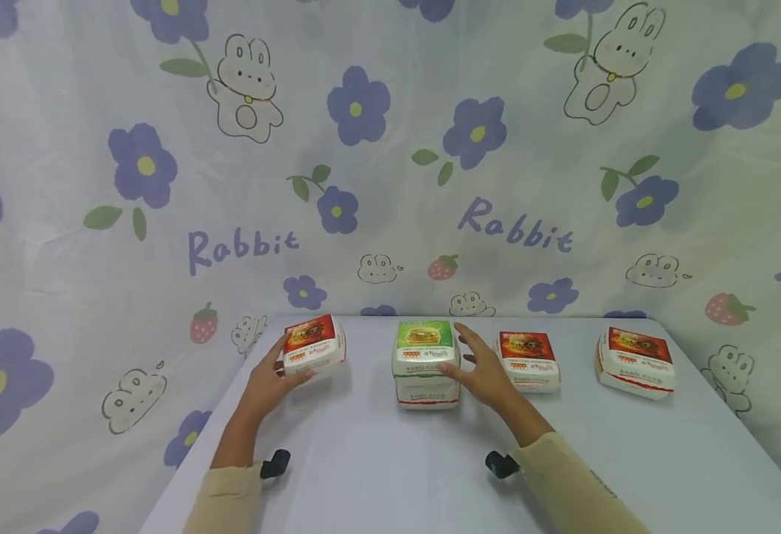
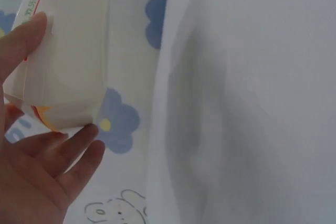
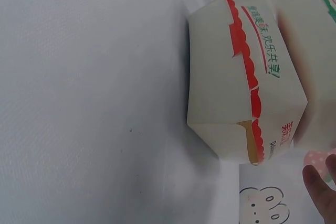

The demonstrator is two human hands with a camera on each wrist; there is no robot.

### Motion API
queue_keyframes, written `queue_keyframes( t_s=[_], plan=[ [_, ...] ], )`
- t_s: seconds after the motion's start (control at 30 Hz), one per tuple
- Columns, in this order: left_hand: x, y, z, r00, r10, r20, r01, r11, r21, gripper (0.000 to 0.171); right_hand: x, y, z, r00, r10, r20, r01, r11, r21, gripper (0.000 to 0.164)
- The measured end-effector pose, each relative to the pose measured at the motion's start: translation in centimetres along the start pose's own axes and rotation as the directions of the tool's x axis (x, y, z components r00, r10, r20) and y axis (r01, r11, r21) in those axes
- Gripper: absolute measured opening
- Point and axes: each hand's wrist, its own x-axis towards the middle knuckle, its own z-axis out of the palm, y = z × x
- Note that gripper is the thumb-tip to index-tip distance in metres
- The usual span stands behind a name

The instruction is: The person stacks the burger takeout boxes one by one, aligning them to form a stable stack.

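On the left, my left hand [image 1: 271,380] grips a burger box [image 1: 311,345] with a red printed top, thumb on its near side and fingers at its left. The box is tilted, and in the left wrist view its plain underside [image 2: 76,51] shows, raised off the table. A green-topped burger box [image 1: 423,348] sits on another burger box [image 1: 428,394], whose top is hidden. My right hand [image 1: 486,374] is at the green-topped box's right side, thumb across its front corner and index finger near the back corner. In the right wrist view, the fingertips [image 3: 316,182] stand slightly apart from the stack.
Right of the stack, behind my right hand, stands a red-topped burger box [image 1: 529,362]. Another red-topped box [image 1: 635,362] sits farther right, turned at an angle. All rest on a white table [image 1: 377,475] backed by a rabbit-and-flower curtain [image 1: 390,185].
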Motion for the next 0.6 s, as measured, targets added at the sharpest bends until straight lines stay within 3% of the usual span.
queue_keyframes(
  t_s=[0.27,0.6],
  plan=[
    [-0.6,2.4,0.2,0.993,0.115,-0.023,-0.115,0.993,-0.012,0.113,-0.2,-0.2,0.0,1.000,-0.016,-0.007,0.016,1.000,0.012,0.092],
    [-0.5,4.9,0.2,0.983,0.181,-0.024,-0.181,0.983,0.020,0.109,-0.3,-0.7,-0.1,1.000,-0.016,-0.007,0.016,1.000,0.007,0.090]
  ],
)
